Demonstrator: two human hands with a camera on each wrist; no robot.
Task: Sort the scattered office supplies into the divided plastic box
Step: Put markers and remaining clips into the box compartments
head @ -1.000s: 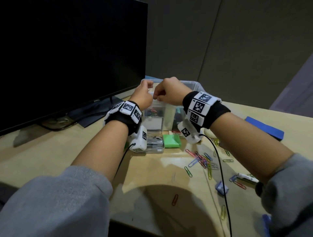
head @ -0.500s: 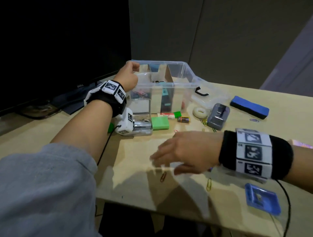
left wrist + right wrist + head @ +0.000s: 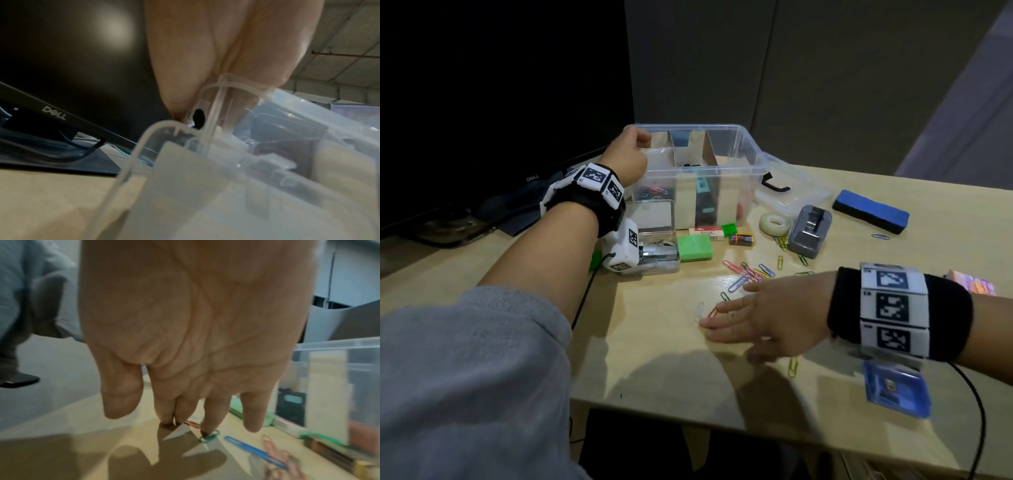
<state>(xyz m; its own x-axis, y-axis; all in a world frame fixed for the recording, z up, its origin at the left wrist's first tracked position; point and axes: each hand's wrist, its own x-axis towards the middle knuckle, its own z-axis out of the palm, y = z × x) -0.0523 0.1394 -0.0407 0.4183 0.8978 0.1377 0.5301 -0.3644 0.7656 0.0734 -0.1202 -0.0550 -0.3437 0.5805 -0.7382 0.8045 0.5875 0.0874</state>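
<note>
The clear plastic box [image 3: 746,142] with cardboard dividers stands at the back of the table; coloured clips lie in its left compartment. My left hand [image 3: 631,150] grips the box's left rear rim, fingers curled over the edge [image 3: 228,84]. My right hand [image 3: 722,318] lies flat and low over the table in front, fingers straight. Its fingertips [image 3: 205,430] touch the table at an orange paper clip [image 3: 711,312] and a green paper clip [image 3: 209,436]. A white clip [image 3: 700,310] lies just left of them. A pile of coloured paper clips [image 3: 750,272] lies beyond the hand.
In front of the box are a small clear case [image 3: 657,240], a green pad [image 3: 694,248], a white eraser [image 3: 707,232], a battery [image 3: 742,238], a tape roll [image 3: 775,222], a grey dispenser [image 3: 810,229] and a blue board eraser [image 3: 870,211]. The monitor [image 3: 500,85] stands at left. A blue square case [image 3: 897,390] lies near the front edge.
My right hand left the box's rim, swung down to the front of the table and opened flat onto the loose clips. My left hand has stayed on the rim.
</note>
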